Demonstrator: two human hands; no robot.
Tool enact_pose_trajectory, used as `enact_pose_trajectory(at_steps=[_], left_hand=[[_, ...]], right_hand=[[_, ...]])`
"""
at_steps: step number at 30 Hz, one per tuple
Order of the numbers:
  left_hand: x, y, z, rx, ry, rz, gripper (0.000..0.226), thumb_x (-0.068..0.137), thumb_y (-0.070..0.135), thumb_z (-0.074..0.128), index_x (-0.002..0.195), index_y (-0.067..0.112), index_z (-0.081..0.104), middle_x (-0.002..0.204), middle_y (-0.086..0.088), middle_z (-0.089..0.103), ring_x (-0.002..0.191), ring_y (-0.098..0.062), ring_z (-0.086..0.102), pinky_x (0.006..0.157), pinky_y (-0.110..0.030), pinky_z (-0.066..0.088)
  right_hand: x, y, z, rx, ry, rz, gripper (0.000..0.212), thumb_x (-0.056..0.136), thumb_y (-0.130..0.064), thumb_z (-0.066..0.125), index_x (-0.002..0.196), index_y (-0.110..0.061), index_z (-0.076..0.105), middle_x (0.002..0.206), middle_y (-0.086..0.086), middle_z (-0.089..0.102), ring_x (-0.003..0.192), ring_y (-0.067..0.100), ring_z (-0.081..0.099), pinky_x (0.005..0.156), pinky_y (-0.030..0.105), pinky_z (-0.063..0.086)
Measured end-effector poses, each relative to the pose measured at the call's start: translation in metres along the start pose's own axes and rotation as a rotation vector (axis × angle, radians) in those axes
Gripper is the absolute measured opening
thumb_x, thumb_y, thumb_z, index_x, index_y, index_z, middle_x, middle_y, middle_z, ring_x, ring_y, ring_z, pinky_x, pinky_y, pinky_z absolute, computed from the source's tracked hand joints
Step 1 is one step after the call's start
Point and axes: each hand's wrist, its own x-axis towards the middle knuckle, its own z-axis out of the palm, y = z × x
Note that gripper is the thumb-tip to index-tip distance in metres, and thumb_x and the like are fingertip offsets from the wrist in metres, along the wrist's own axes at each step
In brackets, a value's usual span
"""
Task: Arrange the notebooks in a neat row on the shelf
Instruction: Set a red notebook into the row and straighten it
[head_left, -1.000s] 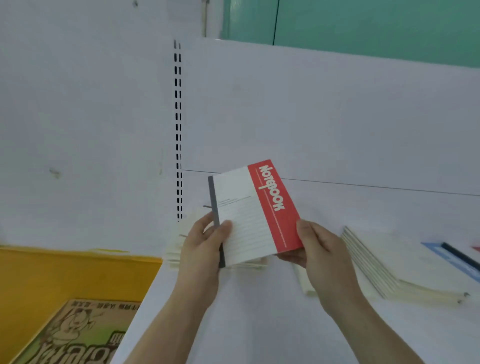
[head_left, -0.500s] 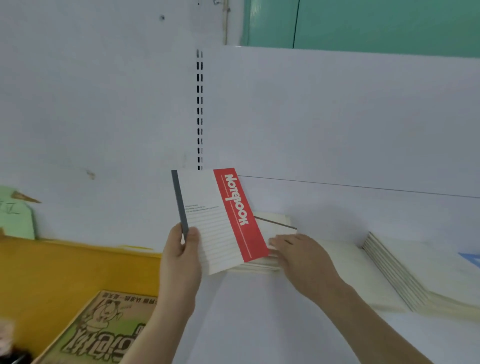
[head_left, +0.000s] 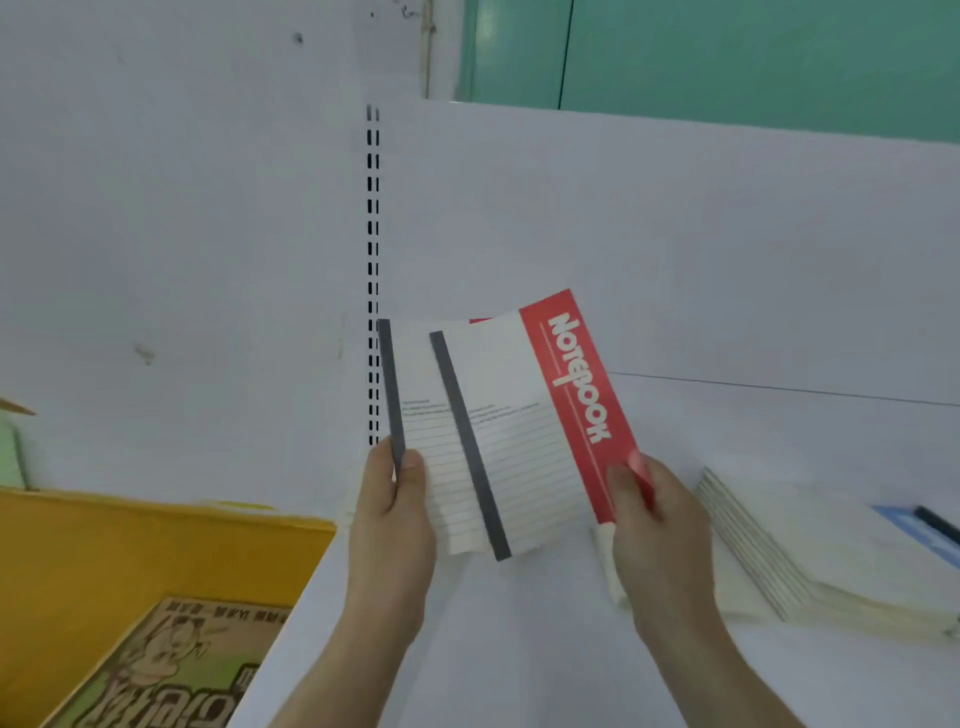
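A: White shelf (head_left: 519, 649) with a white back panel, slotted upright at the left rear corner. Yellow box past the shelf's left edge, some printed cardboard below it.

B: Hands?

A: Left hand (head_left: 392, 512) pinches the rear notebook (head_left: 421, 415) at its grey spine, thumb on the cover near the lower corner. Right hand (head_left: 657, 525) pinches the front notebook (head_left: 524, 415) at the lower corner of its red band. Both are closed on the books, neither is free.

B: So two books, fanned?

A: Yes. Front one overlaps the rear one, spines skewed apart, both held up above the shelf near its left end, nothing resting on it. Each book sits above its hand, covers facing the camera.

B: Rest of the notebooks?

A: Pale stack (head_left: 810, 556) lying flat toward the right of the shelf, just right of the right hand. One more flat piece under that wrist, hard to tell what it is. Blue item at the right edge.

B: How to do this step well?

A: My read: square the pair first by sliding the front spine onto the rear one, then tap the bottom edges on the shelf to flush them. Stand them spine-out against the left rear corner so the row starts straight. Thin covers will flop, so keep a hand on them until the next books brace them.
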Motion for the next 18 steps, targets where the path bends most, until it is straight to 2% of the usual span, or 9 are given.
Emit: enact_pose_trajectory(at_steps=[1,3,5,6,8,11,15,18], left_hand=[[-0.006,0.000,0.009,-0.015,-0.024,0.001,0.023,0.106,0.036,0.038,0.112,0.043,0.059,0.103,0.021,0.069,0.102,-0.005,0.063,0.086,-0.032,0.050],[-0.018,0.000,0.024,-0.025,-0.082,0.003,0.018,0.104,0.040,0.041,0.107,0.041,0.059,0.096,0.023,0.069,0.091,0.001,0.065,0.078,-0.027,0.052],[-0.028,-0.004,0.035,-0.036,-0.163,0.020,0.013,0.101,0.036,0.049,0.111,0.038,0.057,0.100,0.023,0.069,0.091,0.003,0.066,0.075,-0.025,0.053],[-0.032,-0.007,0.040,-0.038,-0.202,0.033,0.017,0.101,0.031,0.052,0.116,0.036,0.055,0.103,0.023,0.069,0.094,0.003,0.066,0.077,-0.025,0.054],[-0.038,-0.012,0.049,-0.045,-0.268,0.051,0.022,0.101,0.024,0.052,0.120,0.035,0.054,0.106,0.023,0.068,0.097,0.003,0.065,0.077,-0.021,0.053],[-0.049,-0.018,0.070,-0.047,-0.390,0.020,0.022,0.102,0.022,0.050,0.115,0.039,0.053,0.104,0.025,0.069,0.094,0.003,0.066,0.067,-0.012,0.053],[-0.079,-0.020,0.110,-0.048,-0.654,-0.086,0.023,0.103,0.027,0.044,0.119,0.043,0.041,0.101,0.031,0.064,0.090,0.001,0.066,0.053,-0.040,0.061],[-0.108,-0.022,0.145,-0.077,-0.743,-0.113,0.027,0.104,0.022,0.045,0.127,0.035,0.041,0.099,0.029,0.064,0.090,0.001,0.065,0.052,-0.044,0.061]], right_hand=[[-0.007,0.005,0.004,-0.024,0.008,0.025,0.016,0.100,-0.027,0.047,0.096,-0.029,0.063,0.087,-0.013,0.068,0.079,-0.005,0.061,0.061,0.007,0.042],[-0.020,0.014,0.009,-0.034,0.019,0.069,0.019,0.100,-0.031,0.043,0.097,-0.031,0.062,0.094,-0.012,0.067,0.083,-0.006,0.059,0.067,0.007,0.043],[-0.030,0.019,0.007,-0.002,0.038,0.106,0.022,0.100,-0.037,0.041,0.102,-0.033,0.063,0.094,-0.012,0.069,0.085,0.001,0.063,0.076,0.022,0.052],[-0.033,0.019,0.002,0.032,0.039,0.122,0.022,0.100,-0.037,0.041,0.103,-0.035,0.063,0.091,-0.014,0.070,0.083,0.003,0.065,0.073,0.027,0.056],[-0.036,0.019,-0.015,0.057,0.033,0.115,0.018,0.100,-0.032,0.045,0.102,-0.037,0.063,0.087,-0.018,0.070,0.078,0.004,0.067,0.064,0.025,0.057],[-0.033,0.022,-0.056,-0.005,0.101,0.095,0.014,0.097,-0.022,0.054,0.102,-0.029,0.065,0.086,-0.013,0.072,0.074,0.007,0.068,0.062,0.024,0.055],[-0.040,0.028,-0.111,-0.151,0.203,0.081,0.014,0.100,-0.030,0.044,0.109,-0.032,0.055,0.086,-0.012,0.068,0.063,0.011,0.066,0.057,0.023,0.054],[-0.049,0.038,-0.159,-0.270,0.226,0.104,0.025,0.100,-0.035,0.040,0.124,-0.037,0.049,0.100,-0.016,0.064,0.077,0.007,0.065,0.060,0.018,0.053]])
